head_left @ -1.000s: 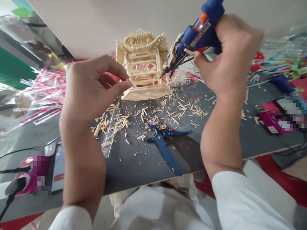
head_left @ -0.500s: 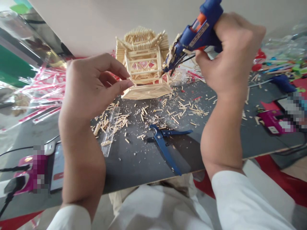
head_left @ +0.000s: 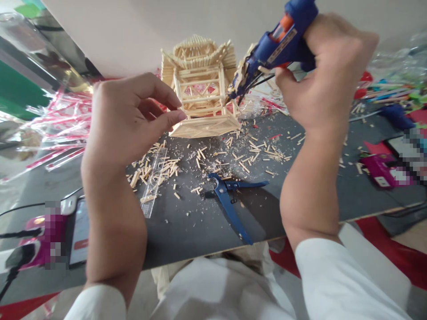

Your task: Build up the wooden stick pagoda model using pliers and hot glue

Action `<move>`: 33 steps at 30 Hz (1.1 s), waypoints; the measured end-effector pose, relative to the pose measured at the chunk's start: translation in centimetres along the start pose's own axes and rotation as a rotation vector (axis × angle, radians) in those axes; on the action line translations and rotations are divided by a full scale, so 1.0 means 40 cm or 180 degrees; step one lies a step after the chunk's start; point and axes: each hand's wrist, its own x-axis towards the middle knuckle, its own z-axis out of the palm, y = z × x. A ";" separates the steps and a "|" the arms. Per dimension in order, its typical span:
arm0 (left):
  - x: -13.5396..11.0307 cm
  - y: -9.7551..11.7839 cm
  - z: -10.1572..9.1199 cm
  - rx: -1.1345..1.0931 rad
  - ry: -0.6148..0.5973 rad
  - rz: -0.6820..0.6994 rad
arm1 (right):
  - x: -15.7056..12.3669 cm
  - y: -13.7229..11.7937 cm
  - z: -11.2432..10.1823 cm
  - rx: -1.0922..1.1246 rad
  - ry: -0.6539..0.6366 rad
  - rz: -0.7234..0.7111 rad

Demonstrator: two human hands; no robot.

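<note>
A small pagoda model (head_left: 200,89) built of pale wooden sticks stands at the far side of a dark board (head_left: 207,222). My left hand (head_left: 130,118) pinches the left edge of the model's base between thumb and fingers. My right hand (head_left: 325,73) is wrapped round a blue hot glue gun (head_left: 273,46), finger on the trigger. The gun's nozzle points down-left and touches the model's right post, just above the base.
Blue cutters (head_left: 230,200) lie open in the middle of the board among several cut stick ends. A clear ruler (head_left: 155,182) lies to their left. Red-striped wrappers (head_left: 63,129) pile up far left. A phone (head_left: 80,233) and cables sit near left; coloured clutter lies right.
The glue gun and my right hand have shifted slightly right and up while the nozzle stays at the model's right post. My left hand keeps its pinch on the base.
</note>
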 end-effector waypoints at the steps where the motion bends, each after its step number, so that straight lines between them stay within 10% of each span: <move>1: 0.000 0.000 0.000 -0.0009 -0.0007 -0.0007 | -0.002 0.002 0.002 0.0090 0.0117 -0.0050; 33: 0.005 0.031 -0.007 0.0092 -0.0189 -0.0225 | 0.009 0.036 0.073 0.0628 0.1385 -0.0230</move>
